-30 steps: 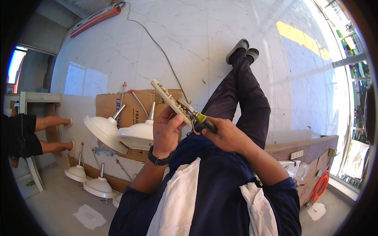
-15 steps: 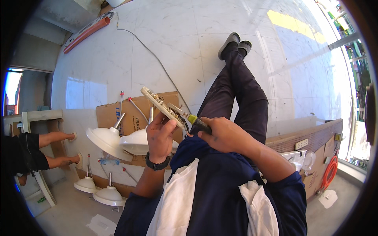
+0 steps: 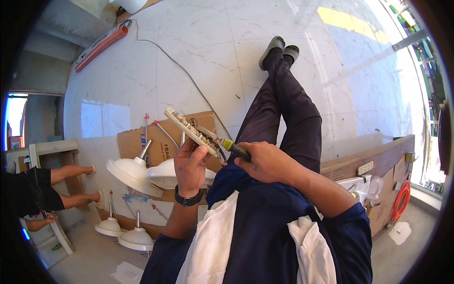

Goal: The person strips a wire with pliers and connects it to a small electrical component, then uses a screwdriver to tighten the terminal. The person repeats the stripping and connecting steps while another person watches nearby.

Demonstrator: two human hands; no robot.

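In my left hand (image 3: 189, 165), closed around its lower end, is a pale, long power strip (image 3: 182, 124) with its inside exposed. Rows of metal contacts show along it, and short wires (image 3: 222, 156) stick out at the end near my lap. My right hand (image 3: 265, 161) grips a tool (image 3: 228, 144) with a dark handle, a yellow-green collar and a metal shaft. The shaft lies along the strip's open side; whether its tip touches the contacts I cannot tell. The tool's exact kind is unclear.
White dome-shaped fixtures (image 3: 135, 175) with metal stems stand at the left by flattened cardboard (image 3: 127, 137). A grey cable (image 3: 182, 71) crosses the tiled floor near an orange pipe (image 3: 101, 48). At the right, a wooden board (image 3: 340, 166) carries a socket strip (image 3: 365, 168); an orange hose coil (image 3: 401, 201) hangs beyond. Another person (image 3: 35, 189) is at far left.
The power strip and both hands have shifted slightly left in the picture, with the strip a bit lower. My grips stay the same. At the far left, the other person's hand has come into view.
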